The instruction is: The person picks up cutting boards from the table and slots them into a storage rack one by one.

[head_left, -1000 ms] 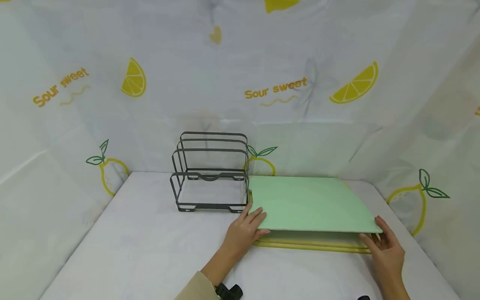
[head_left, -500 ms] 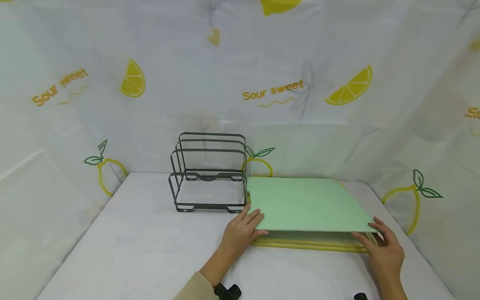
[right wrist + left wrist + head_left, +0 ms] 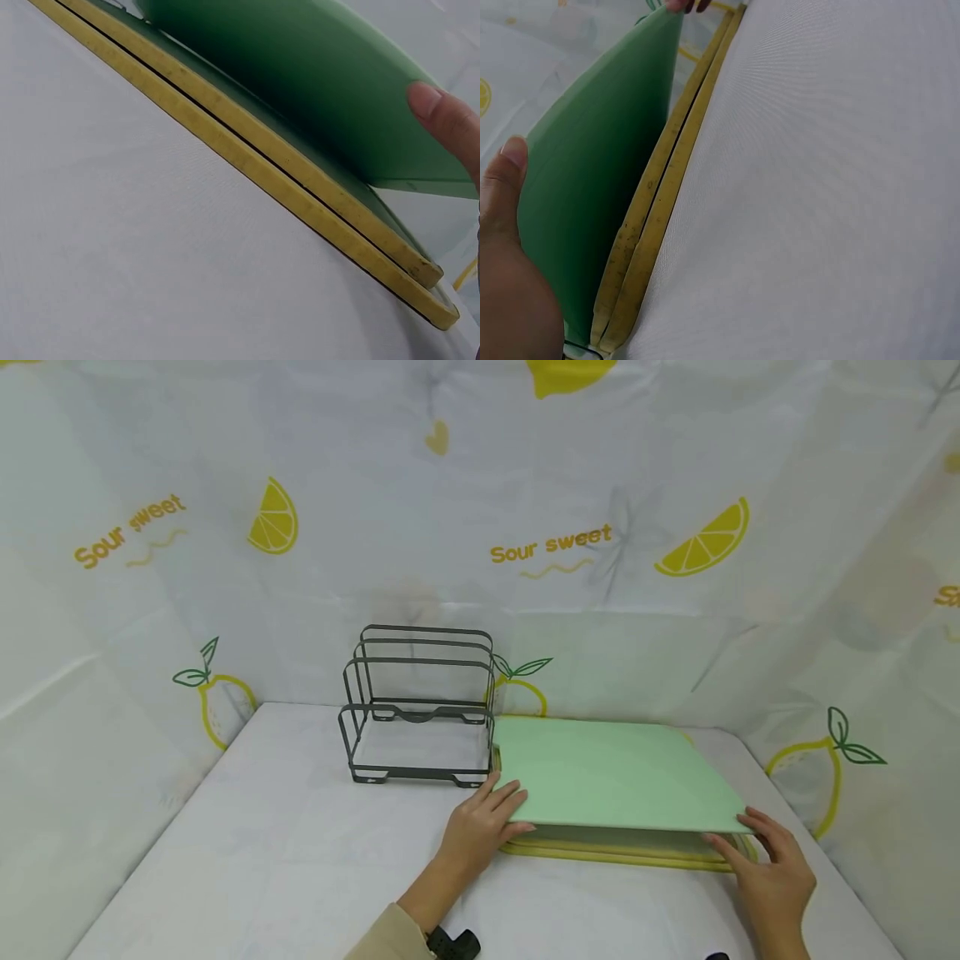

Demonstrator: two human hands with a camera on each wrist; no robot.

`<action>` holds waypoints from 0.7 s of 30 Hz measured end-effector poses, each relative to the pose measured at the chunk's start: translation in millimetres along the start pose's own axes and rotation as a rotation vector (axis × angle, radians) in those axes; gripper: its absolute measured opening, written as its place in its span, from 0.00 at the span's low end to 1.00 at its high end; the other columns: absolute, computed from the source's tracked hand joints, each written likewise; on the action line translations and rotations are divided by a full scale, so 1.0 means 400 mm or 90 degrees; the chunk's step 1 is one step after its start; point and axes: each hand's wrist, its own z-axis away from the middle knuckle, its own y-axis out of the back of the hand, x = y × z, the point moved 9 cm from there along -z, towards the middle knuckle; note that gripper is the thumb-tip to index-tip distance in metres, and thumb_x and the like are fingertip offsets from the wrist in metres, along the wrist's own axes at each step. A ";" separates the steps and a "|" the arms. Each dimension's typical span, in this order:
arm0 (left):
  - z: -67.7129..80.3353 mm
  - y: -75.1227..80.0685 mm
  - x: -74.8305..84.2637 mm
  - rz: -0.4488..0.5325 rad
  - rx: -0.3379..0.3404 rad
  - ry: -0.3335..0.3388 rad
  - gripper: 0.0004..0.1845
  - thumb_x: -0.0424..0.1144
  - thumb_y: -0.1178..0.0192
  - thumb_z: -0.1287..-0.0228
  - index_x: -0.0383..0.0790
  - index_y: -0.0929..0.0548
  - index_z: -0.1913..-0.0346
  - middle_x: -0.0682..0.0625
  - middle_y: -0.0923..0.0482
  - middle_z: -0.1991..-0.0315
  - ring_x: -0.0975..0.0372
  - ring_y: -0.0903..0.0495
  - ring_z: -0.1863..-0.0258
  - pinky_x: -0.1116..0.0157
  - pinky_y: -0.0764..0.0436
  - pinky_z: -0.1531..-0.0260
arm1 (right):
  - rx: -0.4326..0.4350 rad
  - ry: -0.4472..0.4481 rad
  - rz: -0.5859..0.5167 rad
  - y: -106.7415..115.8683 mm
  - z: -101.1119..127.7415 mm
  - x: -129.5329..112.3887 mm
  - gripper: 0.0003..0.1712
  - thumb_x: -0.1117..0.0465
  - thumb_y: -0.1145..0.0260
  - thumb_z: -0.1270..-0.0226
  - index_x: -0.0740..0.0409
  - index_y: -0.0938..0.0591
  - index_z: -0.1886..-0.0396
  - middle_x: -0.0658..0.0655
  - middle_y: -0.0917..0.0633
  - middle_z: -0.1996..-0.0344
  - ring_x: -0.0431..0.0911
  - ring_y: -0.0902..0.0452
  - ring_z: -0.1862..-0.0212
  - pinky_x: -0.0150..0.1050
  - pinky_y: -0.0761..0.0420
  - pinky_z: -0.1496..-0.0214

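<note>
A thin light green board (image 3: 615,777) lies tilted, its front edge raised above two stacked yellow-edged boards (image 3: 622,853). My left hand (image 3: 480,831) holds its front left corner, fingers at the left side and thumb at the front edge. At the front right corner, my right hand (image 3: 772,864) pinches the same board, its thumb (image 3: 442,112) against the underside in the right wrist view. A dark gap separates the green underside (image 3: 592,165) from the stack below in the left wrist view.
A black wire rack (image 3: 420,772) with several upright loops stands just left of the boards, close to the left fingertips. White cloth (image 3: 262,852) covers the table. Behind rises a white curtain (image 3: 360,560) printed with lemons.
The green board's front right corner has shifted slightly left, with the right hand on it. My left hand keeps its hold, and the head view has tilted a little.
</note>
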 end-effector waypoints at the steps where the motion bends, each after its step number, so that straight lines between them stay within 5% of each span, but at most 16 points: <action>1: 0.001 0.000 -0.001 0.002 0.003 0.001 0.32 0.62 0.59 0.26 0.42 0.12 0.51 0.47 0.11 0.51 0.47 0.13 0.47 0.62 0.14 0.50 | 0.007 0.014 0.004 0.003 0.000 -0.005 0.34 0.85 0.18 0.72 0.74 0.14 0.55 0.24 0.21 0.50 0.19 0.27 0.46 0.11 0.29 0.46; 9: 0.002 0.010 -0.008 0.020 0.042 0.010 0.31 0.61 0.57 0.25 0.41 0.12 0.52 0.48 0.11 0.53 0.47 0.13 0.47 0.62 0.13 0.50 | 0.053 0.080 0.037 0.031 0.014 -0.026 0.32 0.78 0.15 0.71 0.74 0.13 0.57 0.36 0.16 0.48 0.18 0.29 0.48 0.11 0.29 0.50; 13: -0.001 0.015 -0.010 0.024 0.044 0.015 0.31 0.62 0.57 0.25 0.42 0.12 0.53 0.48 0.11 0.54 0.48 0.13 0.48 0.62 0.14 0.49 | 0.052 0.082 0.038 0.035 0.023 -0.021 0.31 0.72 0.14 0.64 0.75 0.14 0.55 0.28 0.20 0.47 0.19 0.30 0.46 0.11 0.28 0.49; 21: -0.007 0.025 -0.013 0.039 0.051 0.040 0.30 0.62 0.55 0.26 0.41 0.12 0.53 0.49 0.11 0.54 0.49 0.13 0.47 0.61 0.14 0.49 | 0.114 0.119 -0.045 0.045 0.016 -0.041 0.31 0.56 0.13 0.59 0.73 0.12 0.59 0.39 0.12 0.50 0.24 0.23 0.49 0.12 0.26 0.52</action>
